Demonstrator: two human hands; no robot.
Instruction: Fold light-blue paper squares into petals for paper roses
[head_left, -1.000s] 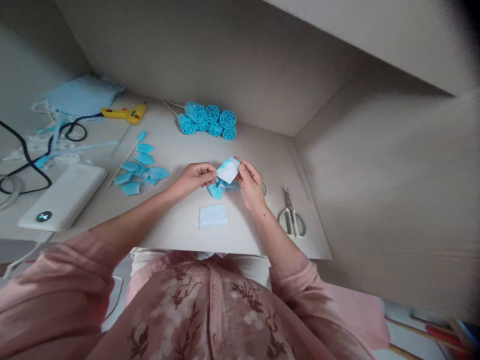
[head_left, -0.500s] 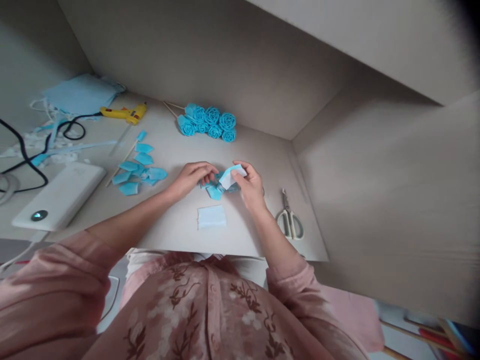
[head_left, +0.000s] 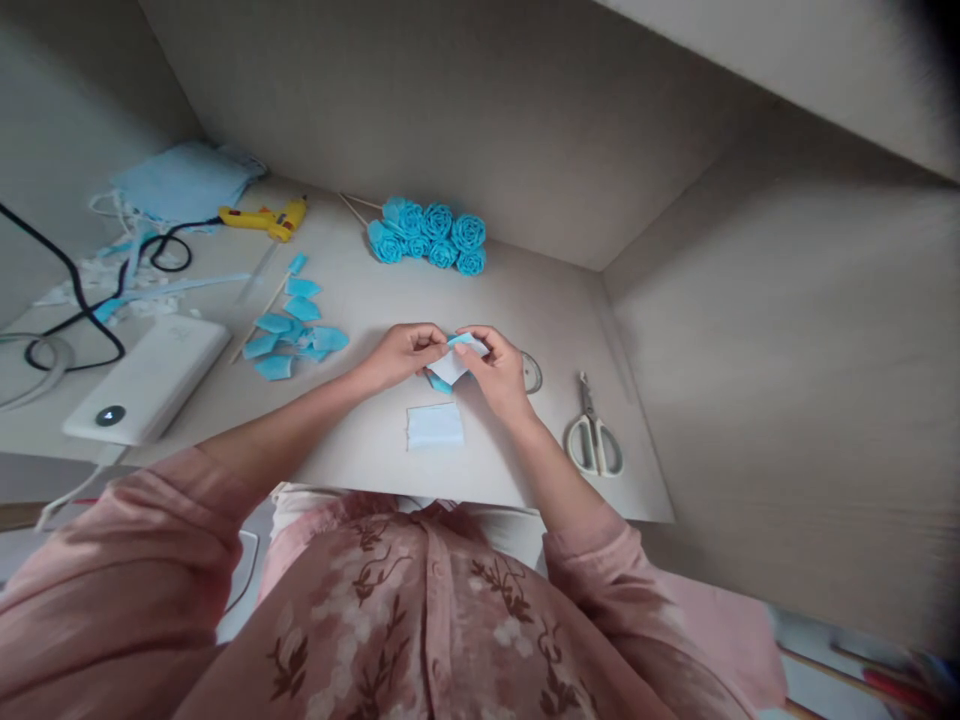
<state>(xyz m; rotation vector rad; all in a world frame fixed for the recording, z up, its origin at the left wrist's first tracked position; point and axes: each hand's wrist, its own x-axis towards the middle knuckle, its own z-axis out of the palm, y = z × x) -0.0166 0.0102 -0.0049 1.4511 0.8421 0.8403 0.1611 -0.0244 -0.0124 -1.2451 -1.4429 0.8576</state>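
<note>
Left hand [head_left: 401, 352] has rejoined right hand [head_left: 499, 372], pinching folded pale-blue square [head_left: 452, 362].

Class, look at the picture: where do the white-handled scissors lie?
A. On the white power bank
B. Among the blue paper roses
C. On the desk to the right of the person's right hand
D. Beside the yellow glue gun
C: the scissors lie flat on the desk, right of the right hand, untouched.

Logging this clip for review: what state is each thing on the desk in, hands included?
left hand: pinching the pale blue piece
right hand: pinching it too
pale blue piece: held off the desk
scissors: closed, lying flat
glue gun: lying down
blue roses: rolled, clustered
folded square: flat
</note>
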